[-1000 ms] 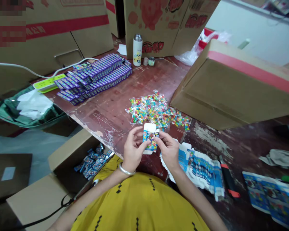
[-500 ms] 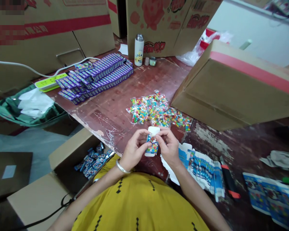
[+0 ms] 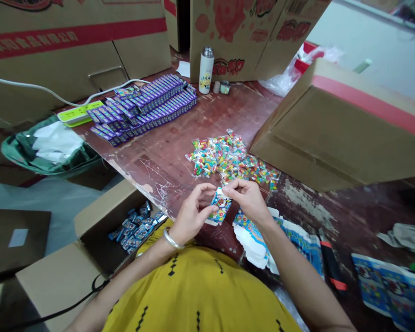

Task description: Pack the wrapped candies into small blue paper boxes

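A small blue printed candy box [image 3: 221, 206] is held upright in front of my body, slightly tilted. My left hand [image 3: 198, 213] grips its left side between thumb and fingers. At its upper end, my right hand [image 3: 246, 199] pinches the top edge, where the white flap no longer stands up. Just beyond lies a heap of clear packets of colourful candies [image 3: 224, 159]. Beneath my right forearm, a fanned stack of flat blue-and-white boxes [image 3: 254, 246] rests on the table.
Rows of purple boxes [image 3: 145, 108] stand back left near a green power strip [image 3: 79, 113]. A flask [image 3: 206, 71] is behind them. A large carton [image 3: 346, 129] borders the right. A utility knife [image 3: 332, 265] lies nearby. An open carton [image 3: 103, 244] holds several filled blue boxes below left.
The box's white top flap has gone from standing up to folded down under my right fingers. My right hand has shifted slightly up and the box now tilts right. The view has shifted slightly.
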A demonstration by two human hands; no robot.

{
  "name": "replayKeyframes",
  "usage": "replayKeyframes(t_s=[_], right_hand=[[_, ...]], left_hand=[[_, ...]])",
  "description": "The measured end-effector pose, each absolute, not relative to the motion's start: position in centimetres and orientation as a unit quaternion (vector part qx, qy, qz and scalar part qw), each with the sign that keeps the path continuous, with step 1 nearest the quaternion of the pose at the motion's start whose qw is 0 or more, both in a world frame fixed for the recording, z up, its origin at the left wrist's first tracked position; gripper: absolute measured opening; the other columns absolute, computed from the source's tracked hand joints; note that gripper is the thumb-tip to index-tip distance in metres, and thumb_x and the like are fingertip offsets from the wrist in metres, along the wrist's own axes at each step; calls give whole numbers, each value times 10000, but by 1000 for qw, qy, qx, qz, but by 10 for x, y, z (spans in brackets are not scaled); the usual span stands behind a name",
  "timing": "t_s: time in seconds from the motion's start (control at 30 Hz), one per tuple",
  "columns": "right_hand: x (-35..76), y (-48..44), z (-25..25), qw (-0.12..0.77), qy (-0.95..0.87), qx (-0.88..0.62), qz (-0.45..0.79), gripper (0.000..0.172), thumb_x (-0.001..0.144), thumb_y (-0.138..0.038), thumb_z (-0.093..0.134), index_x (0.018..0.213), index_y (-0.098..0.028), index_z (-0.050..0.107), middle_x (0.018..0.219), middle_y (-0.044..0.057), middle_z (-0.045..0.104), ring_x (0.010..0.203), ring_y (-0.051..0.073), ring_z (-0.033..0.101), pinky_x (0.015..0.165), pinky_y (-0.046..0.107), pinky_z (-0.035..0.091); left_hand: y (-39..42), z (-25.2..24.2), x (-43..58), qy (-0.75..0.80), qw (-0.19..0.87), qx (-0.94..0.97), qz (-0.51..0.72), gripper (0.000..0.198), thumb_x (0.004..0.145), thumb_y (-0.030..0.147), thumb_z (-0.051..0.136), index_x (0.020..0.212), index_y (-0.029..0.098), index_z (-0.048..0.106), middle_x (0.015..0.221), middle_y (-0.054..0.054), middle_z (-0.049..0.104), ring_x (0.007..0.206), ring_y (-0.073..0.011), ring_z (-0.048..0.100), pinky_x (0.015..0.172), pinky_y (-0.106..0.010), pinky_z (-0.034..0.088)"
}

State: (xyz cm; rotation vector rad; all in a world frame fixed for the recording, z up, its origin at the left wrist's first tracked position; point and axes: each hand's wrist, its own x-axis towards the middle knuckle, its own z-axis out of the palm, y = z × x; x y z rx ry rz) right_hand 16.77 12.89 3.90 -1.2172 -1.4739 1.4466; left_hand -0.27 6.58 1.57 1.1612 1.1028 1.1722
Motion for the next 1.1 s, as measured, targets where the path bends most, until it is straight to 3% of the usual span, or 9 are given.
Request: replayKeyframes(t_s=[0.23, 0.33, 0.47, 0.57, 0.7, 0.8, 0.9, 1.03, 1.1], right_hand=[[169, 124, 40, 361, -699, -428, 445, 183, 852, -324, 635, 721, -196, 635, 795, 31, 647, 747, 165, 582, 714, 306, 456], [168, 114, 44, 348, -768, -390, 370, 87, 859, -300, 626, 867, -220, 658, 913, 50, 659, 869, 192, 604, 813, 337, 468], [183, 117, 46, 287, -811, -362, 358, 205, 850, -341, 636, 1030, -244, 645, 1060, 64, 656, 954, 201, 614, 833, 336, 491], [228, 142, 34, 299, -745, -506, 314, 283, 874, -400, 581, 1097, -230, 609, 1030, 62, 674, 865, 186, 641, 727, 310, 510], [312, 183, 7, 255, -620, -728, 140, 232, 782, -363, 650, 916, -174, 648, 921, 94, 676, 810, 216, 629, 789, 368, 469], [347, 200, -9, 246, -611, -737, 153, 176, 667, -277, 729, 793, -177, 656, 862, 92, 682, 821, 235, 627, 817, 387, 451], [350, 202, -15, 254, -613, -723, 195, 156, 659, -292, 724, 662, -187, 608, 714, 49, 666, 713, 213, 629, 737, 361, 476], [321, 189, 2, 293, -609, -685, 270, 231, 754, -403, 649, 799, -184, 589, 625, 2, 622, 557, 172, 608, 532, 294, 487], [293, 176, 21, 355, -599, -635, 334, 293, 770, -419, 658, 937, -186, 593, 652, -6, 629, 547, 159, 610, 512, 284, 501]], left_hand=[[70, 16, -5, 443, 581, 469, 496, 487, 812, 179, 657, 1276, 233, 519, 1154, -70, 627, 1059, -199, 603, 839, -278, 526], [69, 13, -3, 426, 603, 450, 502, 368, 814, 191, 655, 1175, 194, 587, 1088, -66, 662, 971, -188, 638, 851, -288, 522], [72, 11, -4, 450, 600, 430, 503, 284, 798, 224, 676, 1068, 176, 601, 1010, -54, 672, 892, -174, 650, 801, -277, 529], [81, 9, -12, 490, 576, 416, 506, 290, 742, 251, 738, 966, 180, 568, 899, -18, 658, 830, -154, 642, 752, -257, 530], [93, 6, -22, 547, 529, 427, 489, 323, 697, 269, 770, 887, 176, 526, 824, 12, 610, 773, -121, 615, 710, -218, 520], [95, 7, -22, 546, 546, 413, 483, 469, 714, 297, 741, 1108, 185, 514, 961, -31, 609, 813, -151, 625, 673, -257, 555], [94, 6, -19, 525, 598, 393, 461, 599, 743, 317, 700, 1274, 205, 449, 1111, -67, 587, 761, -159, 645, 688, -353, 587], [92, -4, -16, 526, 581, 442, 435, 401, 778, 300, 657, 1145, 161, 573, 1087, -61, 634, 911, -195, 632, 874, -386, 529], [91, -9, -14, 516, 572, 480, 421, 331, 796, 283, 642, 1101, 159, 601, 1059, -61, 661, 982, -209, 617, 919, -377, 495]])
